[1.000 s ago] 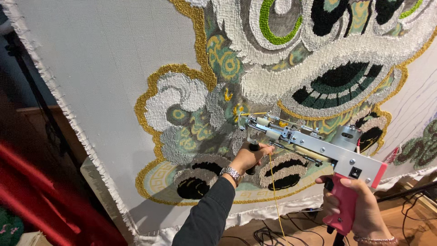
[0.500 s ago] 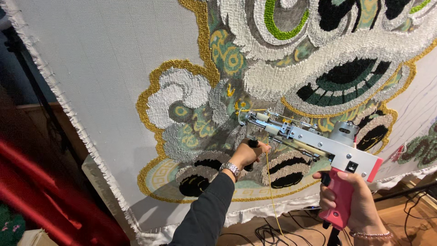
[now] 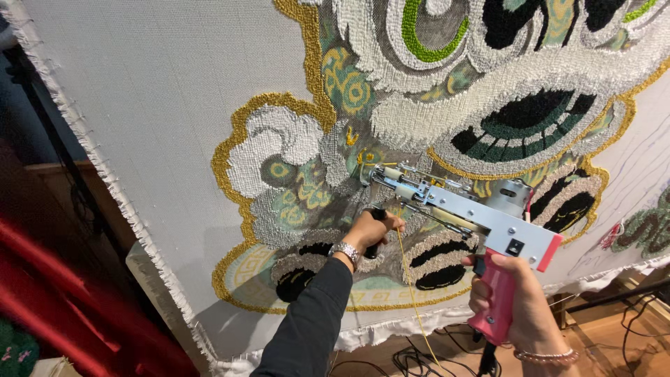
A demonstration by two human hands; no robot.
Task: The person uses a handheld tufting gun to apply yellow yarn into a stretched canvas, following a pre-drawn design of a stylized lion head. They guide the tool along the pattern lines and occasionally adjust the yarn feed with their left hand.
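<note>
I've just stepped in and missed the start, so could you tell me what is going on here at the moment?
A person is working a tufting gun against a large stretched cloth that already carries a tufted pattern in gold, white, green and black. The right hand grips the gun's pink handle, and the left hand holds the black front grip below the barrel. The gun's tip sits against a gold spot in the pattern, and a yellow yarn hangs down from the gun towards the floor.

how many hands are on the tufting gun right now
2. The left hand grips the black front handle under the tufting gun, close to the cloth. The right hand holds the pink rear grip, lower right. No other hands show.
</note>
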